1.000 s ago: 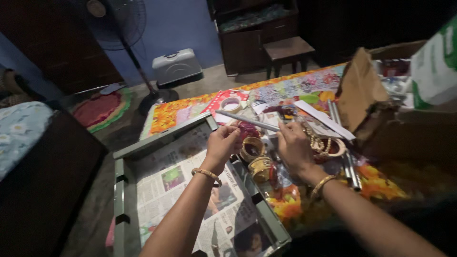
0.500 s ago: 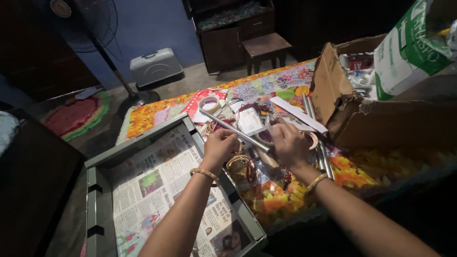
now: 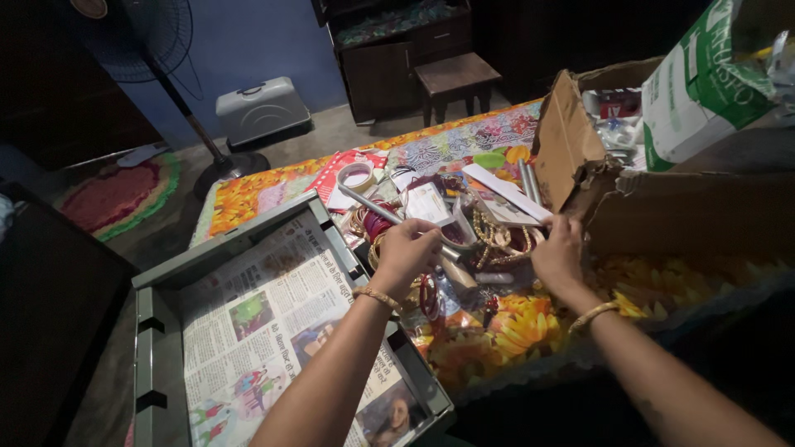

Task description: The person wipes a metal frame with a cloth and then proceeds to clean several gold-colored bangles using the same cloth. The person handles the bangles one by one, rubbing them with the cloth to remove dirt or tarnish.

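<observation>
Rightward since the earlier frame, the right hand (image 3: 557, 255) now rests half-curled by the cardboard box (image 3: 662, 211), fingers at gold bangles (image 3: 497, 240). Left hand (image 3: 408, 251) grips a metal rod (image 3: 389, 213); hold it steady so bangles stay put.

two hands: one left hand (image 3: 407, 251) and one right hand (image 3: 557, 258), each wrist wearing one gold bangle; one grey drawer (image 3: 157, 348) lined with newspaper; one roll of tape (image 3: 358, 176); one long metal rod (image 3: 389, 217) across the pile; two short metal tubes (image 3: 525, 180) side by side; one white strip (image 3: 506, 190); one torn cardboard box (image 3: 629, 207); one green and white bag (image 3: 700, 83); one wooden stool (image 3: 455, 79); one standing fan (image 3: 141, 33); one grey case (image 3: 263, 109); one round rug (image 3: 116, 194); loose bangles (image 3: 497, 240) heaped, too tangled to count
</observation>
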